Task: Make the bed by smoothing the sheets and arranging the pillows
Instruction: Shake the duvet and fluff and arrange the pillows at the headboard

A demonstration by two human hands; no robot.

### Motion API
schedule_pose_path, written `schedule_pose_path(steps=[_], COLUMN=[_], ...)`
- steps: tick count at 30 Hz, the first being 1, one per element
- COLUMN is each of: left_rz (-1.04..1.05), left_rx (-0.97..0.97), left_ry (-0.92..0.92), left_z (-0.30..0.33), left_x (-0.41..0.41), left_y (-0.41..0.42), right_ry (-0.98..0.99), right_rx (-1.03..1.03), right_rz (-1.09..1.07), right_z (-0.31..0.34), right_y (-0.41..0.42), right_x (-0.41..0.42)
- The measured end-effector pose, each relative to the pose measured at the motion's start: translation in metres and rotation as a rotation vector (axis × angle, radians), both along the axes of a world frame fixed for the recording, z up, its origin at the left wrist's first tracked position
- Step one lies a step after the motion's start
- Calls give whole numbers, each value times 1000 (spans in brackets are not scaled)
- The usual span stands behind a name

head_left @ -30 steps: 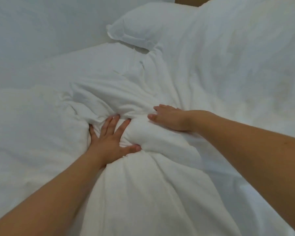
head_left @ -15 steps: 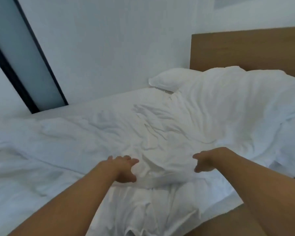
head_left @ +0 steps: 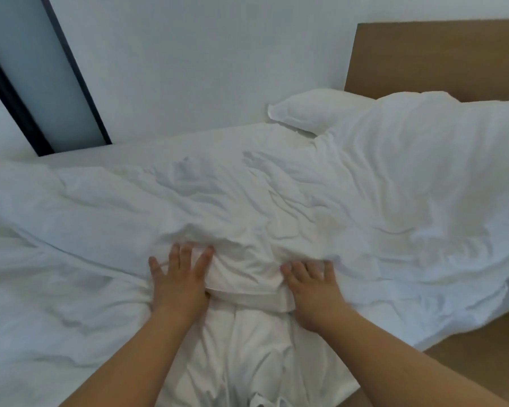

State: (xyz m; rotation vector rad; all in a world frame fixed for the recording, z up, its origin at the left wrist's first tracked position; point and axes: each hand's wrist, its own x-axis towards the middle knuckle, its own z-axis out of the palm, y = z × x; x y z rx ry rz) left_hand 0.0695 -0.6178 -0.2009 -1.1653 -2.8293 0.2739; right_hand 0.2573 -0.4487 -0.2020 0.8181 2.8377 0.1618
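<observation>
A person's left hand (head_left: pixel 178 282) and right hand (head_left: pixel 313 292) pressed down on a bunched fold (head_left: pixel 244 274) of a white duvet (head_left: pixel 247 201) near the edge of the bed. The left hand's fingers were splayed and straight, flat on the cloth just left of the fold; the right hand's fingers also lay extended and slightly apart, on the fold's right end. Neither hand gripped anything. The fold sat between the two hands, touching both, its long axis running side to side from one hand to the other, so each hand stood about equally near it. Beyond the fold, away from the person, the duvet stretched across the bed in heavy creases, its length running left to right toward the headboard (head_left: pixel 435 57). A pillow (head_left: pixel 309 110) lay far beyond and to the right of the fold, against the headboard, partly covered by a raised hump of duvet (head_left: pixel 423 133). A wall (head_left: pixel 203 60) ran along the bed's far side, with a dark-framed panel (head_left: pixel 41 74) far to the fold's upper left. More crumpled cloth hung below the fold, toward the person. Smoothing looked barely begun; the likely next stroke would push outward from the fold, with the creases themselves the only obstacle.
</observation>
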Motion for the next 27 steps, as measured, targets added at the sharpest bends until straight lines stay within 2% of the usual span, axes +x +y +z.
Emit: schedule_pose_path(steps=[2,5,8,13,15,18,21,22,24,26,27], left_rz=[-27,-76,-6,7,18,-151,-240,-198,-219,-290,-260], left_rx=[39,82,302,388,267,-67,-370,-484,-629,-586,-510], left_ry=[41,27,29,-19,-88,-232,-468,-519,-453,-315,-324], left_z=[-12,-3,46,136,167,189,139,117,86,86,95], left_x=[-18,-26,-31,-8,6,46,99,110,111,93,79], left_y=[1,0,12,5,-3,-10,-33,-48,-70,-86,-89], right_ry=[70,37,46,-62,-232,-665,-966,-998,-892,-646,-524], right_rx=[84,-28,-171,-318,-267,-64,-114,-173,-319,-439,-472], right_rz=[21,3,-60,-105,-96,8,-66,-111,-175,-146,-108], right_z=[-4,13,41,114,132,128,104,99,94,108,119], right_y=[9,11,16,23,20,3,-18,-28,-40,-59,-70], right_x=[-7,-15,-17,-6,5,32,60,65,63,47,35])
